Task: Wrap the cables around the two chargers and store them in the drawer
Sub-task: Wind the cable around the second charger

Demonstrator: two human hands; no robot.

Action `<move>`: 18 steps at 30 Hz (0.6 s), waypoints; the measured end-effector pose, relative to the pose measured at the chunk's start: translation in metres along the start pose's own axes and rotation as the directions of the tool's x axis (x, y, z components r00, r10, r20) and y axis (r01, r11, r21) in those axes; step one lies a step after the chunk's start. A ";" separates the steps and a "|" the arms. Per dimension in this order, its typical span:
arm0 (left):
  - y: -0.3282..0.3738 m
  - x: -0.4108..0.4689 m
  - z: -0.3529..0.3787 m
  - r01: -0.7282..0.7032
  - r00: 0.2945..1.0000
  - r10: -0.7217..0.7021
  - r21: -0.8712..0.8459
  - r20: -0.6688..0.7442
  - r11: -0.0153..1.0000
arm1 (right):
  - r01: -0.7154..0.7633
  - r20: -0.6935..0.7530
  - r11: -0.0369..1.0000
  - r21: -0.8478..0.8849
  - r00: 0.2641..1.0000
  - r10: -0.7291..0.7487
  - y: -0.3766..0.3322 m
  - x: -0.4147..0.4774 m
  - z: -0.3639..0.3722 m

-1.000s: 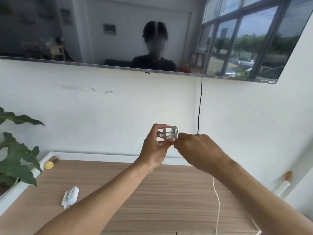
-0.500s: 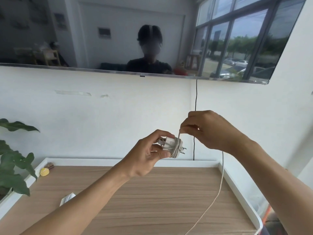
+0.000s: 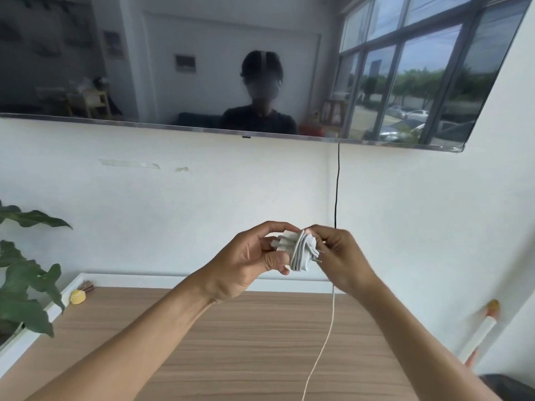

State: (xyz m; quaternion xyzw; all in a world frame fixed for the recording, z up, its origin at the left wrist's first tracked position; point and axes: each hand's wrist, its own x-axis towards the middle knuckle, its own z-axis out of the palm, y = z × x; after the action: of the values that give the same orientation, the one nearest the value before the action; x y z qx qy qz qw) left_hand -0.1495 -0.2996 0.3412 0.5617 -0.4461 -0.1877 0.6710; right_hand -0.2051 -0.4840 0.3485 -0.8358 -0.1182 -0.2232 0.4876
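No readable text anywhere. The white charger (image 3: 301,253) and its cable (image 3: 326,342) show no legible print or brand. The TV screen (image 3: 86,53) reflects a small wall panel (image 3: 185,62) that is too blurred to read. The tape strip (image 3: 128,163) on the wall is blank. No numbers or signs on the tabletop (image 3: 246,357).

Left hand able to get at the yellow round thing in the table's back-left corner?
Probably not yet. The way over the table to the yellow round thing looks open, but the left hand grips the charger, so its fingers are taken.
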 end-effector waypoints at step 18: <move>-0.015 0.015 0.027 0.086 0.888 -0.111 -0.075 -0.447 0.993 | -0.136 -0.123 0.702 -0.700 0.990 0.070 0.000 -0.042 0.035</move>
State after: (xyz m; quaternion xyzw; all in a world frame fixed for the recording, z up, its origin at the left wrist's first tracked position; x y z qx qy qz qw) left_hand -0.1594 -0.3313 0.3328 0.5937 -0.2443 -0.0983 0.7604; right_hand -0.2324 -0.4528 0.3132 -0.9533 0.0443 -0.2600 0.1473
